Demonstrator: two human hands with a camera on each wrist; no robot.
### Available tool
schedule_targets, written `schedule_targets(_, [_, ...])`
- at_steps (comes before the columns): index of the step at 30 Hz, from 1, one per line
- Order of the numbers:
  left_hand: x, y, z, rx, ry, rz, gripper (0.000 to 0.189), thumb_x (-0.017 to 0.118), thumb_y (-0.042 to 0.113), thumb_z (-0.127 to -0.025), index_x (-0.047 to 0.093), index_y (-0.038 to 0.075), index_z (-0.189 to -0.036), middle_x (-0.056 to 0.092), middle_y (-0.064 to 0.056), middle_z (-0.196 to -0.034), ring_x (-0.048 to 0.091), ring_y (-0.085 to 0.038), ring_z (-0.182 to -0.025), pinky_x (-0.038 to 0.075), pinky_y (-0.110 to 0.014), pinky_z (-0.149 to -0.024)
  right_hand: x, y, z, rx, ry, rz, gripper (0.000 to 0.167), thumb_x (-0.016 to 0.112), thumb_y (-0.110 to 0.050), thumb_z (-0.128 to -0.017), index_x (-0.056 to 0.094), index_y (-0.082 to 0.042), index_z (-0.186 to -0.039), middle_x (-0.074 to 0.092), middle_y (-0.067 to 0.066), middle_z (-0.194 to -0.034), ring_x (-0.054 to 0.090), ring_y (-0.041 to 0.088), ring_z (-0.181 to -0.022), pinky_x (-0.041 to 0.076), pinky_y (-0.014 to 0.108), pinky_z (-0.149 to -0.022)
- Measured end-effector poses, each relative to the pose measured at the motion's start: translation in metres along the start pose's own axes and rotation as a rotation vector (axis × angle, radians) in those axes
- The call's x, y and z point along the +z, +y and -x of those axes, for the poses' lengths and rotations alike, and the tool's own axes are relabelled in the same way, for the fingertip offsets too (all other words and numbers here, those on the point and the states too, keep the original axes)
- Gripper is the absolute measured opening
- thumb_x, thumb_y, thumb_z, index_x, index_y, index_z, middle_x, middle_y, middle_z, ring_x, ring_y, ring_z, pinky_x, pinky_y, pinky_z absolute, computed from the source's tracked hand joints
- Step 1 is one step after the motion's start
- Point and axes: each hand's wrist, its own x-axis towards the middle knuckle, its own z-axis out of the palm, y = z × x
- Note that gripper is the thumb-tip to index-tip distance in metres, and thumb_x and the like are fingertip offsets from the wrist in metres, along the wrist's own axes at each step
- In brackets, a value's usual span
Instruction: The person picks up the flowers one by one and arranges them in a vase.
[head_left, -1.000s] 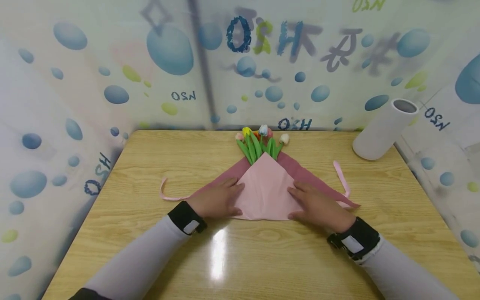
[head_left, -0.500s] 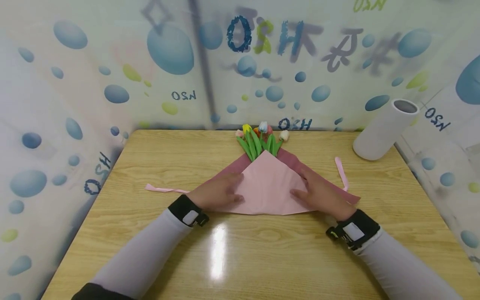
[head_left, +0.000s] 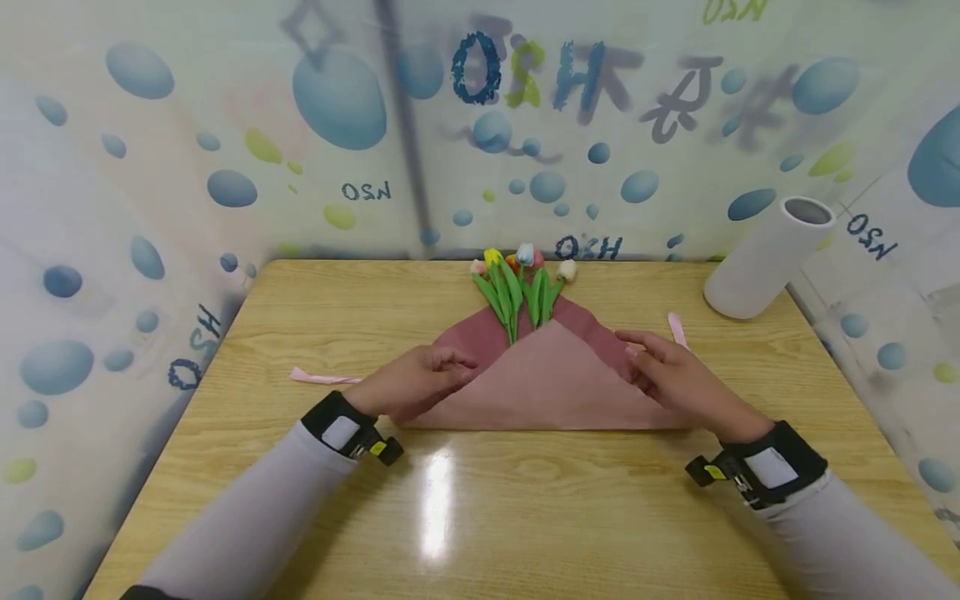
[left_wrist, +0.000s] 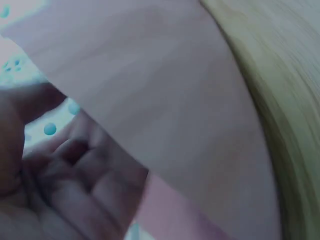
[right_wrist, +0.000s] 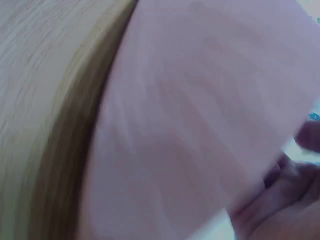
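A sheet of wrapping paper (head_left: 555, 383) lies at mid-table, its pale pink flap folded up over a deep rose side (head_left: 592, 329). Artificial tulips (head_left: 517, 292) with yellow, white, pale blue and pink heads stick out of the top; their lower stems are hidden. My left hand (head_left: 412, 379) is at the flap's left edge, fingers loosely bent. On the opposite edge is my right hand (head_left: 678, 375), thumb and forefinger apart. Both wrist views show the flap (left_wrist: 165, 100) in front of part of the fingers, with a gap between thumb and fingers.
Pink ribbon (head_left: 322, 379) extends leftward from beneath the paper, and another ribbon end (head_left: 677, 329) shows behind the right hand. A white cylinder (head_left: 768, 258) stands at the table's back right corner. Patterned curtain (head_left: 337, 100) encloses the wooden table (head_left: 525, 517).
Both hands have slid apart from the front of the flap to its outer edges. The flap has spread wider, its peak lower and further right. The left ribbon end has straightened.
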Motion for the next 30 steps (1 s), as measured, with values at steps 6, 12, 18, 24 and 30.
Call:
schedule_targets(6, [0.005,-0.005,0.010,0.175,-0.097,-0.342,0.045,0.070,0.021,-0.099,0.062,0.006,-0.141,0.073,-0.003,-0.130,0.067,-0.017,-0.123,0.053,-0.033,-0.106,-0.004,0.012,0.008,-0.045,-0.138,0.276,0.066,0.061,-0.039,-0.105,0.042,-0.002,-0.156,0.063,0.020,-0.140,0.065,0.028,-0.124,0.058,0.033,-0.094])
schedule_targets(12, [0.013,-0.003,0.021,0.134,-0.101,-0.559,0.066,0.076,0.042,-0.094,0.056,0.012,-0.149,0.059,-0.005,-0.151,0.052,-0.024,-0.143,0.040,-0.044,-0.120,0.009,0.022,0.012,-0.174,-0.178,0.591,0.082,0.071,-0.058,-0.093,0.052,-0.004,-0.151,0.052,0.022,-0.153,0.049,0.043,-0.142,0.045,0.061,-0.112])
schedule_targets(18, [0.023,-0.008,0.026,0.049,-0.133,-0.581,0.079,0.076,0.045,-0.093,0.045,0.013,-0.157,0.036,-0.011,-0.168,0.026,-0.034,-0.159,0.028,-0.049,-0.128,0.027,0.020,0.013,-0.153,-0.176,0.711,0.097,0.079,-0.068,-0.079,0.051,-0.013,-0.154,0.034,0.029,-0.163,0.032,0.052,-0.150,0.041,0.064,-0.113])
schedule_targets(24, [0.027,-0.013,0.028,0.042,-0.091,-0.674,0.087,0.080,0.046,-0.089,0.042,0.014,-0.159,0.023,-0.018,-0.171,0.016,-0.044,-0.159,0.023,-0.057,-0.128,0.040,0.018,0.009,-0.163,-0.135,0.781,0.099,0.084,-0.060,-0.078,0.046,-0.015,-0.157,0.031,0.028,-0.165,0.027,0.052,-0.151,0.042,0.064,-0.113])
schedule_targets(30, [0.023,-0.017,0.025,0.017,-0.051,-0.715,0.092,0.082,0.048,-0.086,0.038,0.015,-0.161,0.022,-0.017,-0.172,0.017,-0.043,-0.159,0.025,-0.056,-0.127,0.047,0.020,0.001,-0.182,-0.099,0.823,0.100,0.085,-0.059,-0.078,0.045,-0.014,-0.158,0.031,0.027,-0.165,0.028,0.051,-0.151,0.039,0.067,-0.114])
